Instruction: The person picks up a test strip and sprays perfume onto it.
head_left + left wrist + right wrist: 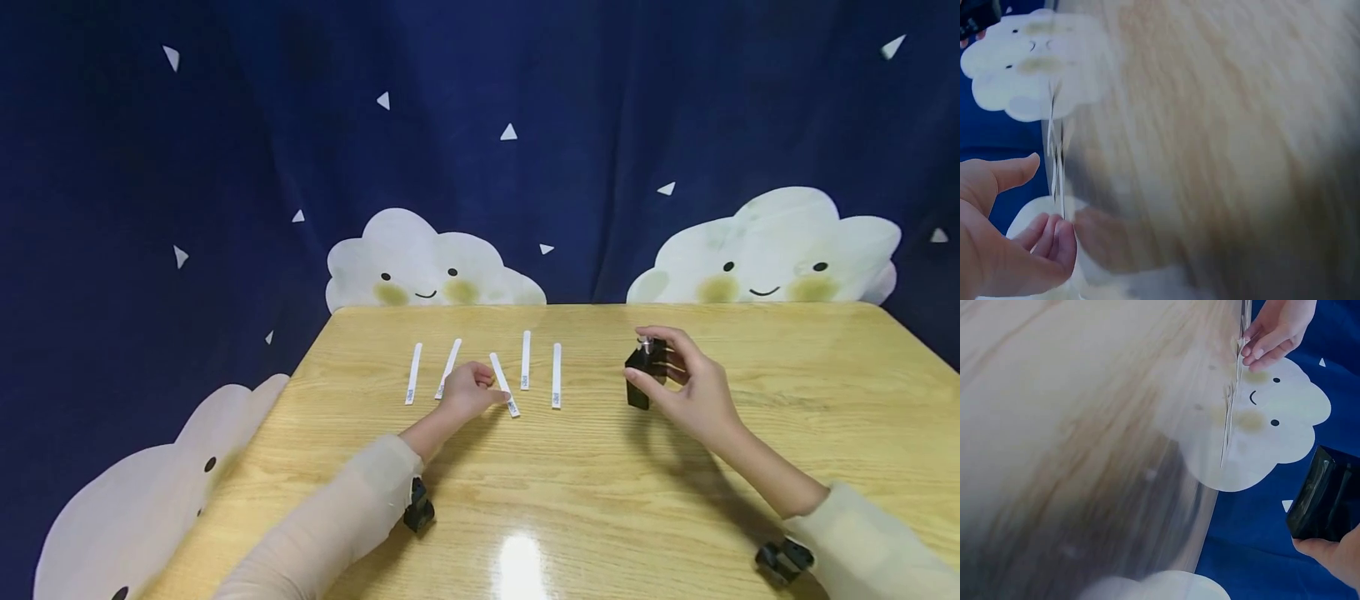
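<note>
My right hand (693,387) grips a black perfume bottle (637,385) with a silver spray top, tilted and held just above the table. In the right wrist view the bottle (1325,494) shows at the right edge, the thumb against it. My left hand (467,392) is low over several white paper test strips, the thumb beside the middle strip (500,375), which lies slanted. In the left wrist view that hand (1016,237) has its thumb apart from bent fingers, with nothing pinched between them. One strip (447,367) lies partly behind the left hand.
Other strips lie apart on the wooden table (585,500): one at the left (414,375), two to the right, the outermost strip (557,377) nearest the bottle. A dark blue curtain (585,150) with clouds hangs behind the table's far edge. Black wrist cameras (418,505) sit under both sleeves.
</note>
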The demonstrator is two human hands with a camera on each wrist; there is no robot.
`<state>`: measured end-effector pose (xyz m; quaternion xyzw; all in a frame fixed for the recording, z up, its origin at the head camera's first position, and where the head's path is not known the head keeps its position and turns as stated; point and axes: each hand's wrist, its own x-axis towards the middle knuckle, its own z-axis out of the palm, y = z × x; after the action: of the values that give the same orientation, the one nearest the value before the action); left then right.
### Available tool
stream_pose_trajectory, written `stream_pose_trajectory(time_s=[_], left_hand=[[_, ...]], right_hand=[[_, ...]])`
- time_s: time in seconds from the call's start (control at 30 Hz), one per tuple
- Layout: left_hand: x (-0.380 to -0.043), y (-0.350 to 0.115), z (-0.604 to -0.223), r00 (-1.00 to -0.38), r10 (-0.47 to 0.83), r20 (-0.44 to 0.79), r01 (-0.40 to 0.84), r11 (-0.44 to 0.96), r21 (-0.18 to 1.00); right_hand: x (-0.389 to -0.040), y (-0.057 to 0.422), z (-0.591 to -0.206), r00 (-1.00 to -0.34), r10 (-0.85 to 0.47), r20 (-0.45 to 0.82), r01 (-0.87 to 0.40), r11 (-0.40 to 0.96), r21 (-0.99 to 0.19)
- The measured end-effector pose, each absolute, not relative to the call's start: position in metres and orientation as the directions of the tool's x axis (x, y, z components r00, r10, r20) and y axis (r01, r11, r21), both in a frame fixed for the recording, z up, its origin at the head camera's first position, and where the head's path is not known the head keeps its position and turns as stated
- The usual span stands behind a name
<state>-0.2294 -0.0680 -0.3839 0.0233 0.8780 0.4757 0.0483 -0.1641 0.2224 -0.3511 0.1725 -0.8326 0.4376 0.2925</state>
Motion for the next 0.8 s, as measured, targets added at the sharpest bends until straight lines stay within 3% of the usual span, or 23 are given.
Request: stream_pose_trajectory(time_s=[0.33, 0.8], left_hand=[[-0.228, -0.060, -0.387, -1.000, -0.006, -0.009, -0.011, 0.648, 0.762], [-0.233, -0.085, -0.387, -0.998, -0.064, -0.017, -0.056, 0.680, 0.731]], right_hand=[[-0.150, 0.214, -0.333, -0.763, -0.024, 0.646, -0.544, 0.563, -0.622], [-0.163, 0.225, -0.351, -0.775, -0.010, 0.632, -0.534, 0.546, -0.646]])
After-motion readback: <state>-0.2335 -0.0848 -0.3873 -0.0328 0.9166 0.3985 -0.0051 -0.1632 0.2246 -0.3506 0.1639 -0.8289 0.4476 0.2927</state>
